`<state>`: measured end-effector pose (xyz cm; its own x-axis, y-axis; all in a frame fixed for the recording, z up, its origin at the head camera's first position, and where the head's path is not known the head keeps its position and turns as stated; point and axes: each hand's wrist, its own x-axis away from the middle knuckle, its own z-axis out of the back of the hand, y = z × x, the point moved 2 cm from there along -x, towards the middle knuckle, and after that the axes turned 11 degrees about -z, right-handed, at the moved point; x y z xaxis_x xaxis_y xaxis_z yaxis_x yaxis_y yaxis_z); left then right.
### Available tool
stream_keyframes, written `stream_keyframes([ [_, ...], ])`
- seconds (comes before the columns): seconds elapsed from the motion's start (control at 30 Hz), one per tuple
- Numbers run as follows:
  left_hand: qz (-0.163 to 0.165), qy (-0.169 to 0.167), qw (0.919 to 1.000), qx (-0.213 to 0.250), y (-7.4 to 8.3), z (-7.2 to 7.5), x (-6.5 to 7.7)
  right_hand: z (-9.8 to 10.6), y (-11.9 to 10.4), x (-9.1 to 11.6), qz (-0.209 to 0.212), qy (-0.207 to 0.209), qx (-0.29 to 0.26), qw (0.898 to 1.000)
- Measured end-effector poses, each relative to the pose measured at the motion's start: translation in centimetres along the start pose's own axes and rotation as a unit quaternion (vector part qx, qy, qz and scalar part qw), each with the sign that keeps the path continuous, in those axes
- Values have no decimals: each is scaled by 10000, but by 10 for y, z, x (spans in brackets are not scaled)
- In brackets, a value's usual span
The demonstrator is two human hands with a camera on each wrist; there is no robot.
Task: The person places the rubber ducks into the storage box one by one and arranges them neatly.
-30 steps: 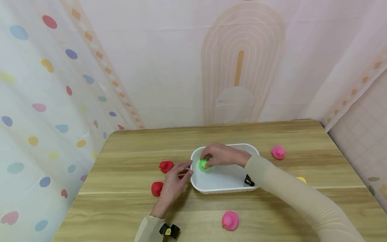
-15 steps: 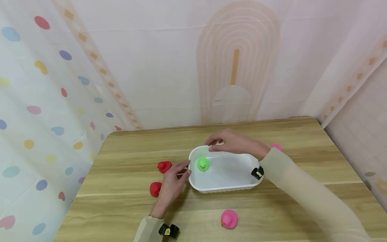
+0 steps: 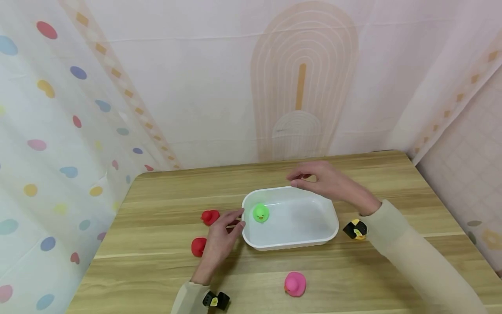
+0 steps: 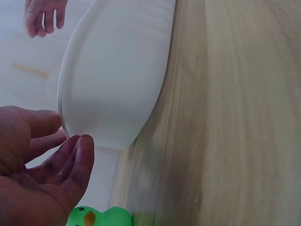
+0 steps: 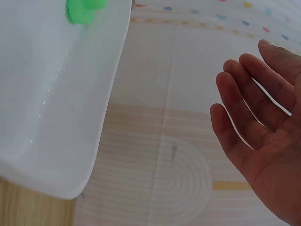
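A white plastic tub [image 3: 290, 243] stands mid-table with a small green rubber duck [image 3: 261, 213] inside its left end. My left hand [image 3: 221, 237] holds the tub's left rim with curled fingers and thumb; in the left wrist view, fingertips [image 4: 83, 150] lie against the outer wall. Above the tub's far rim hovers my right hand [image 3: 325, 179], fingers loosely bent, holding nothing. The right wrist view shows its palm apart from the tub. Low in the left wrist view, part of a green duck [image 4: 110, 216] shows below the hand.
Two red ducks [image 3: 210, 217] [image 3: 198, 247] lie left of the tub, close to my left hand. A pink duck [image 3: 295, 284] sits in front of it. Something yellow [image 3: 360, 235] is partly hidden behind the right wrist camera [image 3: 354, 228]. A patterned curtain [image 3: 196, 87] hangs behind the table.
My right hand let go of the green duck inside the tub, then rose and moved right, over the far rim. The left hand stays at the left rim. The head view shifted slightly.
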<state>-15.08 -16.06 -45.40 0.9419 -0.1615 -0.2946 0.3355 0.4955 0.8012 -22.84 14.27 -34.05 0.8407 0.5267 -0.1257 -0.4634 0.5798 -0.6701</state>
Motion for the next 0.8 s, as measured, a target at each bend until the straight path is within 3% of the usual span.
stream_keyframes([
  [0.5, 101, 16, 9999, -68, 1, 0, 1, 14, 33, 46, -482, 740, 290, 9957],
  [0.8, 104, 7, 9999, -50, 0, 0, 2, 18, 60, 70, -897, 1077, 55, 9901],
])
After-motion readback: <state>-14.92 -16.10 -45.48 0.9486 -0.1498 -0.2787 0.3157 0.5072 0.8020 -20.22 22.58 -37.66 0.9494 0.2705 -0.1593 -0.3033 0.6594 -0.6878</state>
